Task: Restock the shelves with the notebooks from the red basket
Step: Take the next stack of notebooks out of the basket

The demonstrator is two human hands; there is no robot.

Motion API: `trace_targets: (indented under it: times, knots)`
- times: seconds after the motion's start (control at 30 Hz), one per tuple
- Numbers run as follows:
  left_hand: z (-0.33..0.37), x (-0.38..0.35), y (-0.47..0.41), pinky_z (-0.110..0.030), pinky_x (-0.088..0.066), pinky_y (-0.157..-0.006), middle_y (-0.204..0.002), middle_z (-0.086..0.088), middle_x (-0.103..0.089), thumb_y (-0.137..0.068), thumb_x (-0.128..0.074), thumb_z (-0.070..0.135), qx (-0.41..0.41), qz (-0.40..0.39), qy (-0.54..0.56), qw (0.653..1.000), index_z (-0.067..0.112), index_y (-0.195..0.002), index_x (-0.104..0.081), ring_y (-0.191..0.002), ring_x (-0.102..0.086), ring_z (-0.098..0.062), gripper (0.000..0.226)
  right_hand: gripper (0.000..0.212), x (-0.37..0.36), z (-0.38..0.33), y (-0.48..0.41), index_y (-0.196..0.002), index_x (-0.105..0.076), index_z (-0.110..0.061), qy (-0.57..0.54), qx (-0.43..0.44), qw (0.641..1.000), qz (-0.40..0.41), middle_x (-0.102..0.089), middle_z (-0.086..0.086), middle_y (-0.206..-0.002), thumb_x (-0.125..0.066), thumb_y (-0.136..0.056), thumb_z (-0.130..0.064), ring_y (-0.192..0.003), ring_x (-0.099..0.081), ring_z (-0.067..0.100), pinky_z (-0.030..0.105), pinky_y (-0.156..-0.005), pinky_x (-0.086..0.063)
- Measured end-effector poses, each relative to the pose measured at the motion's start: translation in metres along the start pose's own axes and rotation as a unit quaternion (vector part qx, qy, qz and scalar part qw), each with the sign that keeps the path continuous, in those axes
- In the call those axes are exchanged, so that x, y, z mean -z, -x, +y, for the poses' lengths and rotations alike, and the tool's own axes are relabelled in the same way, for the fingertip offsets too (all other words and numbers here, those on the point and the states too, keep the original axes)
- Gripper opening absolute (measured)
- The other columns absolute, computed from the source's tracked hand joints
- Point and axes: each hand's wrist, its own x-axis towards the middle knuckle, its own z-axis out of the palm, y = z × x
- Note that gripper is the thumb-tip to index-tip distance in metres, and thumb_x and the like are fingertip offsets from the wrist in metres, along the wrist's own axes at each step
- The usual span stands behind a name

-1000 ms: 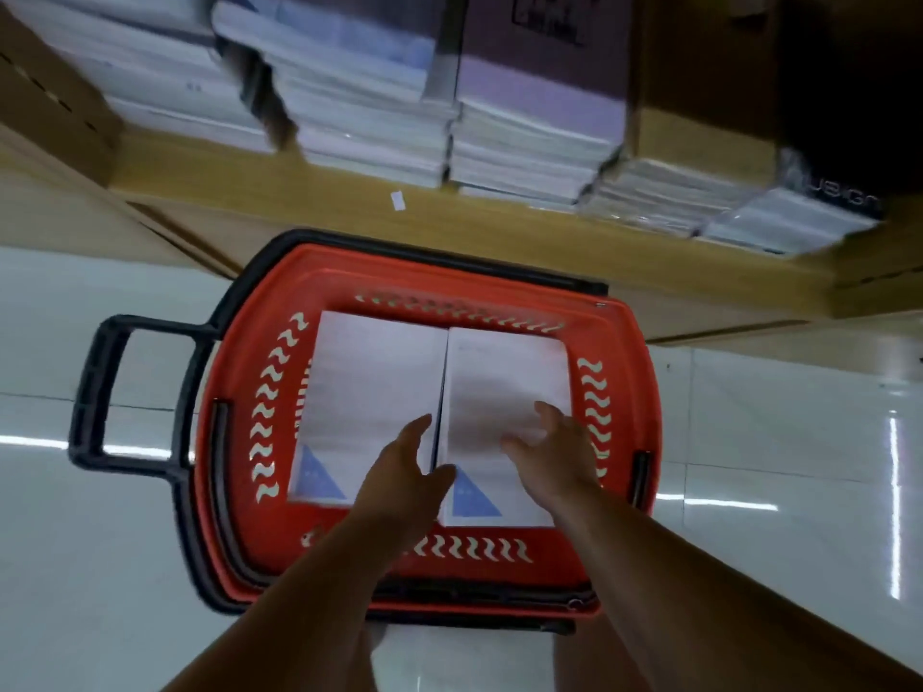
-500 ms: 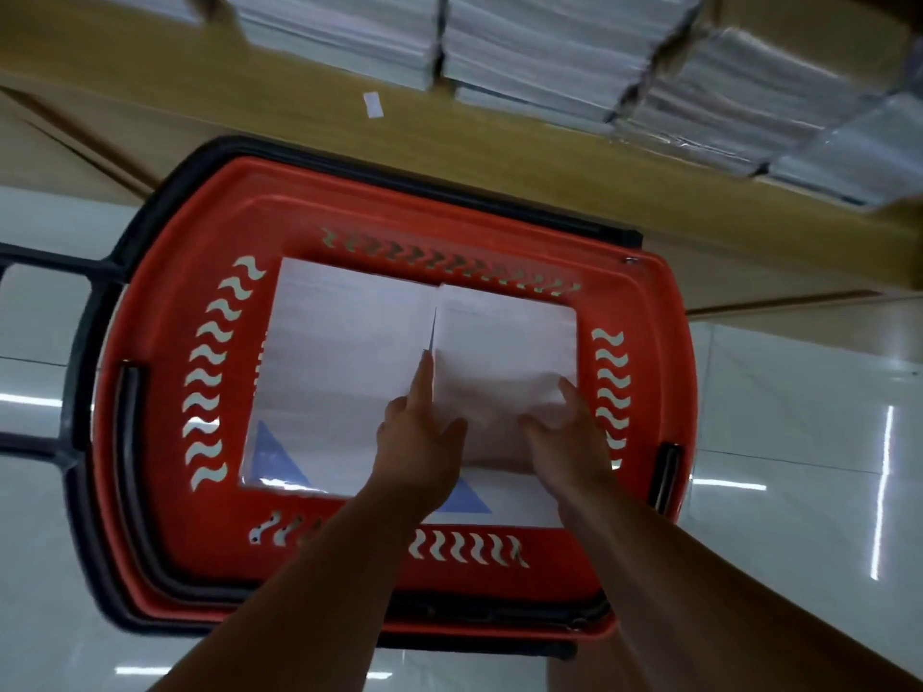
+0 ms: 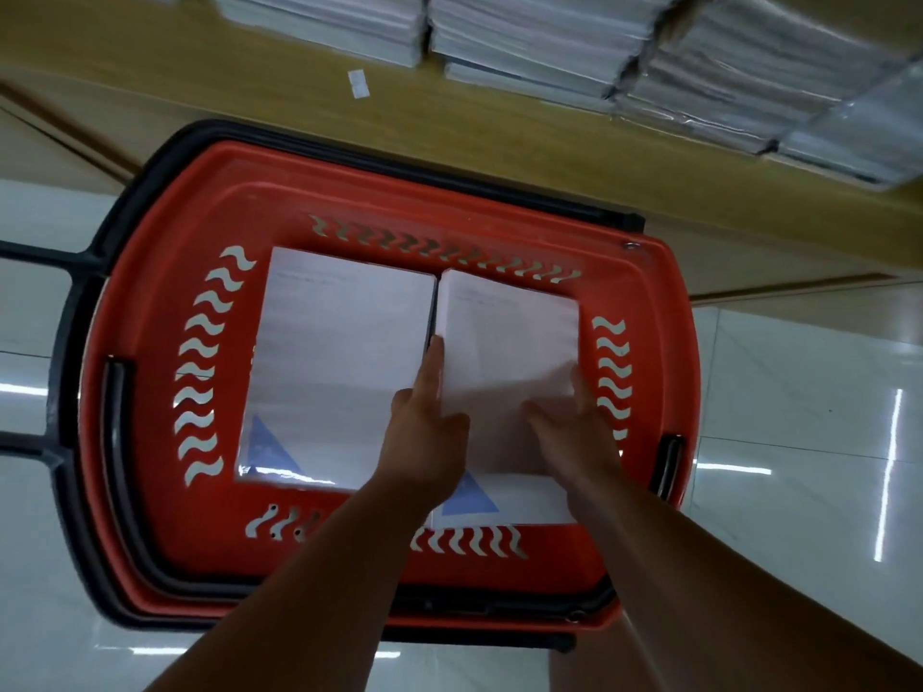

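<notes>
Hidden: the near part of the right notebook stack (image 3: 504, 337) is covered by both hands; cover print is too faint to be read.
Notebooks: two white stacks with blue corner triangles are seen side by side in the red basket (image 3: 165, 252) on the floor.
Left stack (image 3: 339, 362): untouched.
Left hand (image 3: 424, 432): fingers pressed against the right stack's left edge.
Right hand (image 3: 574, 432): closed on its right edge.
Shelf (image 3: 249, 67): far, stacks cut off above.

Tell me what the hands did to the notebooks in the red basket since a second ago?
Both hands went down onto the right stack of notebooks. The left hand slid its fingers into the gap along the stack's left edge, and the right hand took its right edge, so the top bunch now sits tilted. The left stack and the red basket stayed put.
</notes>
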Motion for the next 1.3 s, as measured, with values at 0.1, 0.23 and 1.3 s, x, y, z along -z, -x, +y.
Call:
trace_targets:
  times: [0.1,0.23,1.3]
  knots:
    - [0.012,0.006,0.01,-0.05,-0.058,-0.092,-0.13,-0.002,-0.057,-0.092,-0.054,0.031,-0.047,0.003,0.01,0.999,0.059,-0.15,-0.022,-0.116,-0.062,-0.024,0.072,0.079,-0.001,-0.001,0.005,-0.159,-0.022,-0.031,-0.013,-0.006,1.0,0.007,-0.045,0.002,-0.154,-0.066,-0.095,-0.044,-0.135,-0.05,0.028,0.04,-0.101,-0.045]
    - [0.035,0.022,0.029,-0.041,-0.058,-0.095,-0.129,0.008,-0.056,-0.096,-0.055,0.012,-0.084,0.012,0.008,0.996,0.064,-0.131,-0.034,-0.122,-0.057,-0.016,0.065,0.068,-0.004,-0.008,0.031,-0.149,-0.037,-0.024,0.002,-0.029,0.999,0.023,-0.055,0.005,-0.141,-0.063,-0.094,-0.053,-0.129,-0.054,0.029,0.049,-0.109,-0.043]
    - [-0.037,0.149,-0.009,-0.053,-0.037,-0.115,-0.161,0.001,-0.029,-0.095,-0.066,0.017,0.027,0.116,-0.041,0.992,0.041,-0.159,-0.008,-0.143,-0.032,-0.02,0.09,0.09,-0.117,-0.061,0.056,-0.164,0.001,-0.017,0.026,0.146,0.987,-0.055,-0.038,0.009,-0.156,-0.062,-0.099,-0.012,-0.142,-0.04,0.022,0.021,-0.109,-0.03]
